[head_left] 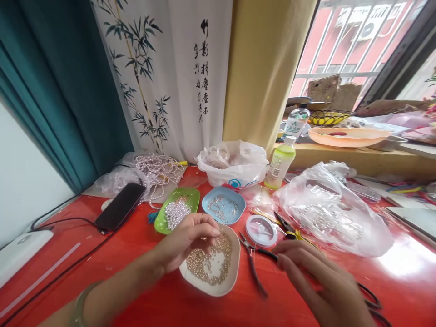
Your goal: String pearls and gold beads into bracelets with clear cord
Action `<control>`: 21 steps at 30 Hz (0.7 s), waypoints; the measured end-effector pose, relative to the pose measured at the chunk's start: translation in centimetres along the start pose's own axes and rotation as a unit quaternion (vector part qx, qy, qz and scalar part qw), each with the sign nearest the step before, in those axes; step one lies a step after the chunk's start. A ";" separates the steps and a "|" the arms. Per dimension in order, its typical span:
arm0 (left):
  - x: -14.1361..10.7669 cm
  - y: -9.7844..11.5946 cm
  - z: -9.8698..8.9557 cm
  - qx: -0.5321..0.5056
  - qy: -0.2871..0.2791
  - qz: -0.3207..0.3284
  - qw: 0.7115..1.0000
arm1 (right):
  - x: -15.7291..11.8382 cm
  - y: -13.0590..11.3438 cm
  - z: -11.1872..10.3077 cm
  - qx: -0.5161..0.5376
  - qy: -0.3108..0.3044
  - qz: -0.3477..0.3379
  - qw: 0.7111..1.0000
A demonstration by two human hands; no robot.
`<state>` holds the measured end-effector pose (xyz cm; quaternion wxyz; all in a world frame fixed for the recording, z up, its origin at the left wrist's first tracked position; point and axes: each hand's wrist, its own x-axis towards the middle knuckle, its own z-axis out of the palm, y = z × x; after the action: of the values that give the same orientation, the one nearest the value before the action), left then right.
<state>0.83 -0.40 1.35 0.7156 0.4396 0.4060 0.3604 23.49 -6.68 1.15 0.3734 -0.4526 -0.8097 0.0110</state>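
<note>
My left hand [190, 240] hovers over a white dish [207, 289] of small gold beads [200, 268]. Its thumb and fingers are curled together in a pinch, and whatever they hold is too small to make out. On the right, my right hand [320, 277] is slightly blurred, its thumb and fingertips close together; I cannot make out anything between them. Those fingertips are near the dark handle of the cutting pliers [251, 259]. A white spool of clear thread [261, 230] lies between the hands, just behind these pliers.
Behind the dish stand a green tray [194, 200] of pearly beads and a blue tray [224, 205] of small metal pieces. Yellow-handled pliers [289, 229], plastic bags [334, 213], a bottle [281, 163], a phone [121, 206] and scissor handles [371, 299] surround them on the red table [136, 277].
</note>
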 end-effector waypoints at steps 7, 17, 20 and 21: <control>0.0 -0.3 0.0 0.013 0.016 0.015 1.000 | -4.0 3.4 4.4 -0.165 -0.099 0.106 0.976; -0.1 -0.7 0.2 0.032 0.018 0.000 0.999 | -4.0 2.9 5.2 -0.237 -0.137 0.089 0.958; -0.1 -0.8 0.2 0.019 0.005 -0.006 1.000 | -4.8 4.2 4.0 -0.199 -0.104 0.119 0.967; -0.1 -0.8 0.2 0.014 0.002 -0.010 1.000 | -5.1 4.8 3.5 -0.176 -0.089 0.130 0.972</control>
<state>1.06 -0.84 0.71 0.7124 0.4448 0.4166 0.3479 26.37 -6.48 -6.13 0.2095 -0.6097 -0.7632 -0.0432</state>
